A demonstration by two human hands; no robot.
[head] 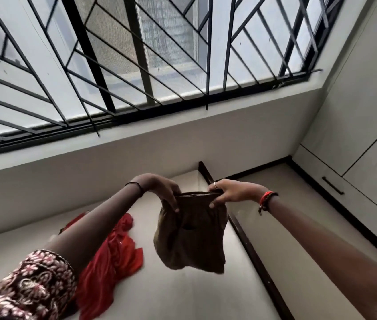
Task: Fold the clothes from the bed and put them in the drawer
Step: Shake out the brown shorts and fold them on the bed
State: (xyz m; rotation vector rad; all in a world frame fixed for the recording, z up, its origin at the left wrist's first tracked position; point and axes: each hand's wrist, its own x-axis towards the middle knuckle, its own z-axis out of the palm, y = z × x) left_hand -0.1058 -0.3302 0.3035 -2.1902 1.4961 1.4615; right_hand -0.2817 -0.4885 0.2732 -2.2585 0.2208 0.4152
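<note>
In the head view, both arms reach forward over the bed [182,296], which has a plain pale sheet. The left hand [163,192] and the right hand [230,192] hold one brown garment [189,236] by its top edge. The fingers of each hand are curled over that edge and pinch it, the two hands near each other. The brown garment hangs free in the air above the sheet, with its lower part loose and a little crumpled. A red garment [111,255] lies unfolded on the sheet, to the left of the brown one and partly under the left forearm. The left arm has a floral sleeve [32,285] and a thin dark band [136,185] at the wrist; the right wrist has a red bracelet [267,199]. On the right of the bed's dark frame [252,250] stands a pale cupboard [367,146] with a dark handle [332,185]. Above the bed is a window with a black grille [136,54].
</note>
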